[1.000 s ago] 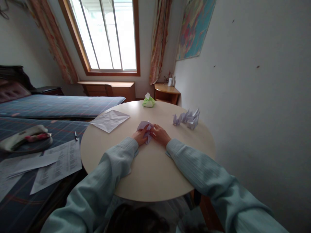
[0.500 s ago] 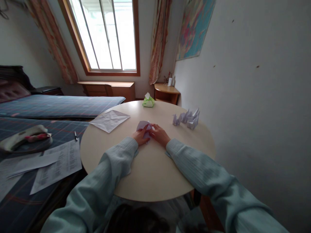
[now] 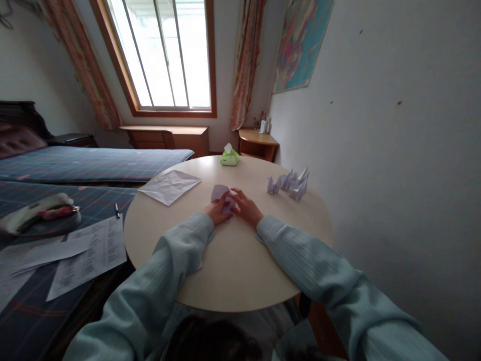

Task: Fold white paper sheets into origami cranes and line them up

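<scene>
So both hands were right in the middle of things, close together over a small piece of folded paper (image 3: 220, 191). The left hand (image 3: 217, 211) lay across its near left part with the fingers reaching over it, and the right hand (image 3: 245, 206) came in from the other side, fingers bent, fingertips at its right part. Couldn't tell whether either one was actually pinching it or only pressing, since the fingers hid most of the contact (annoying, I know).

The folded paper sat around the middle of the round table (image 3: 240, 265), its far edge poking out past the hands. My guess on handling: next to no weight, thin and bendy, a bit stiffer where the layers doubled up, not very slippery, but easy to crease wrong or tear. I'd have gone for the layered edges with light fingertips and kept a flat palm off any raised folds.

Further out, a creased flat sheet (image 3: 171, 187) lay by the table's left edge, and a cluster of pointy folded paper pieces (image 3: 298, 185) stood over on the right. A green tissue pack (image 3: 229, 157) sat at the far edge.
</scene>
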A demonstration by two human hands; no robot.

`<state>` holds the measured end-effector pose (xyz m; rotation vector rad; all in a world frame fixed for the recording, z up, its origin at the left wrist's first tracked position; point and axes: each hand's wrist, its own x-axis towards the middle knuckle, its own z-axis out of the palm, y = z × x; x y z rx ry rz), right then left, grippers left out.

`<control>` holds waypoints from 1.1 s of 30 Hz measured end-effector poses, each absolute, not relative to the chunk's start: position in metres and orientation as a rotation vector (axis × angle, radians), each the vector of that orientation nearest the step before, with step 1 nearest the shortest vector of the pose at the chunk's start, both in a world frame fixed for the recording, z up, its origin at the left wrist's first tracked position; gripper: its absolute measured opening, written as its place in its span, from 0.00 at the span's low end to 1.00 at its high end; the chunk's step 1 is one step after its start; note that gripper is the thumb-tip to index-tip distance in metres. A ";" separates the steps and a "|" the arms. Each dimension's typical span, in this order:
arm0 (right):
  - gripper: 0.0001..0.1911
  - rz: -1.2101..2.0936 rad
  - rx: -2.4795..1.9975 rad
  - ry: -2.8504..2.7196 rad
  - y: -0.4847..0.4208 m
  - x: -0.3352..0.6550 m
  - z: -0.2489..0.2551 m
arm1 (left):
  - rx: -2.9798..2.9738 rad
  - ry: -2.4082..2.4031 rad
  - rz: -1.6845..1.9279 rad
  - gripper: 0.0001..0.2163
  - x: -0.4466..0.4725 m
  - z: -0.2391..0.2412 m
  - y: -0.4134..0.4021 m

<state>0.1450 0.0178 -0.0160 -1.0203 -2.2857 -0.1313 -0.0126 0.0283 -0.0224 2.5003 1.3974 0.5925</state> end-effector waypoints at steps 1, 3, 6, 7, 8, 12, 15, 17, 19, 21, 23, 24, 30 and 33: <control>0.28 -0.112 -1.027 -2.263 0.018 0.145 -0.016 | 2.504 1.407 0.593 0.37 -0.012 -0.022 0.028; 0.34 -0.078 -1.056 -2.202 0.019 0.145 -0.017 | 2.514 1.429 0.600 0.34 -0.012 -0.021 0.027; 0.39 0.006 -1.141 -2.147 0.024 0.147 -0.021 | 2.544 1.435 0.592 0.28 -0.012 -0.020 0.026; 0.38 0.046 -1.172 -2.171 0.027 0.148 -0.023 | 2.559 1.438 0.577 0.26 -0.012 -0.019 0.026; 0.35 0.096 -1.188 -2.233 0.029 0.149 -0.025 | 2.578 1.440 0.560 0.24 -0.012 -0.018 0.026; 0.25 0.167 -1.147 -2.363 0.035 0.152 -0.030 | 2.641 1.408 0.532 0.18 -0.012 -0.013 0.025; 0.25 0.138 -1.143 -2.380 0.035 0.152 -0.033 | 2.650 1.437 0.534 0.16 -0.012 -0.008 0.022; 0.27 0.129 -1.164 -2.381 0.034 0.151 -0.035 | 2.643 1.474 0.541 0.15 -0.011 -0.005 0.020; 0.31 0.130 -1.202 -2.390 0.034 0.151 -0.037 | 2.624 1.490 0.553 0.16 -0.010 -0.003 0.018; 0.34 0.135 -1.231 -2.414 0.034 0.150 -0.039 | 2.595 1.491 0.578 0.16 -0.009 -0.003 0.017; 0.35 0.135 -1.241 -2.427 0.034 0.151 -0.040 | 2.579 1.470 0.622 0.15 -0.008 -0.005 0.017; 0.35 0.130 -1.249 -2.429 0.034 0.151 -0.041 | 2.566 1.462 0.643 0.15 -0.007 -0.006 0.017; 0.37 0.118 -1.204 -2.444 0.036 0.153 -0.044 | 2.369 1.415 0.778 0.11 -0.001 -0.016 0.018; 0.38 0.143 -1.200 -2.430 0.036 0.153 -0.043 | 2.241 1.351 0.876 0.10 0.000 -0.021 0.020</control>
